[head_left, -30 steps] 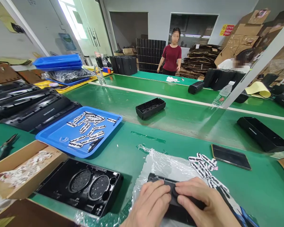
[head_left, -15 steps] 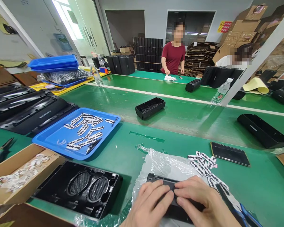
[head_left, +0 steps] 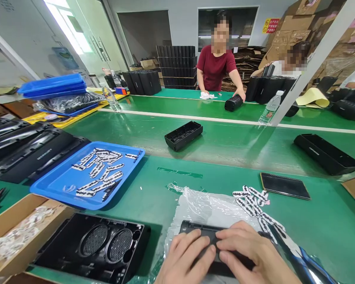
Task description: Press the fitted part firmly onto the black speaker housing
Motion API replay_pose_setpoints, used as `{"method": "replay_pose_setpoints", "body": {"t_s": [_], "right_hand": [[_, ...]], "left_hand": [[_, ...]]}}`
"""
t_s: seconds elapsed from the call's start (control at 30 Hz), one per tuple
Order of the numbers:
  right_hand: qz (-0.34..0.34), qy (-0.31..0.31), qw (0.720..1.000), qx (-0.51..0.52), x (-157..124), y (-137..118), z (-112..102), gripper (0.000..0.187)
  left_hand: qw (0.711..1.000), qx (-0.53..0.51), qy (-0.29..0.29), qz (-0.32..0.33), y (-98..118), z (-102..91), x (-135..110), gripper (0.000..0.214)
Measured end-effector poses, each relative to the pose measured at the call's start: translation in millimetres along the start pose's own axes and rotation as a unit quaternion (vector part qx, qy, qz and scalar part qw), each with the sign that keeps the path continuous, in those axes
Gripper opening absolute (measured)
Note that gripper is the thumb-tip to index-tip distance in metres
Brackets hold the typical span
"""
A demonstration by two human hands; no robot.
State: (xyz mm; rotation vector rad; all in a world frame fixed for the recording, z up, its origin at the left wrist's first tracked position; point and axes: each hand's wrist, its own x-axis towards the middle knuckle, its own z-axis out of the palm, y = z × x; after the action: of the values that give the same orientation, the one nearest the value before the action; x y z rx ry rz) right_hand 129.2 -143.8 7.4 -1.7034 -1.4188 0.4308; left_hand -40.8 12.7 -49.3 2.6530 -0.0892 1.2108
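Both hands press on a black panel that lies on a clear bag at the near edge of the green table. The left hand rests flat on the panel's left part, its fingers stretched forward and bent down onto the top; it grips nothing closed. The right hand covers the panel's right part, fingers curled over it with the tips meeting those of the left hand near the panel's middle. Only the panel's far left corner and a strip between the hands show. Just right of the bag lies a heap of black-and-white strips, running toward the near right corner. Beyond them a phone lies face up. To the left of the hands, a speaker grille with two round mesh openings lies flat, near a carton of pale scraps. Behind the grille, a blue tray holds more strips. On the belt past the table stand an open black shell and, at far right, a long housing. Across the belt, a person in a red shirt has a hand on a black cylinder.
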Motion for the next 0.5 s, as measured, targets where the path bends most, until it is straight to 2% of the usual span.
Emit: {"method": "replay_pose_setpoints", "body": {"t_s": [0.17,0.3,0.47,0.5], "right_hand": [[-0.042,0.012,0.999,-0.009,0.6,-2.5,-1.3,0.028],[-0.065,0.018,0.997,-0.026,0.7,-6.3,-1.4,0.028],[-0.062,0.018,0.998,-0.027,-2.1,-5.9,3.2,0.028],[-0.062,0.025,0.997,-0.029,-3.6,-5.1,3.9,0.027]], "left_hand": [[1.0,-0.009,-0.004,-0.013,1.4,-3.6,2.5,0.036],[0.999,0.006,-0.037,-0.01,3.1,-9.1,8.5,0.032],[0.999,0.029,0.001,-0.021,4.9,-6.0,2.5,0.04],[0.999,0.028,-0.006,-0.019,4.6,-5.3,0.7,0.042]]}}
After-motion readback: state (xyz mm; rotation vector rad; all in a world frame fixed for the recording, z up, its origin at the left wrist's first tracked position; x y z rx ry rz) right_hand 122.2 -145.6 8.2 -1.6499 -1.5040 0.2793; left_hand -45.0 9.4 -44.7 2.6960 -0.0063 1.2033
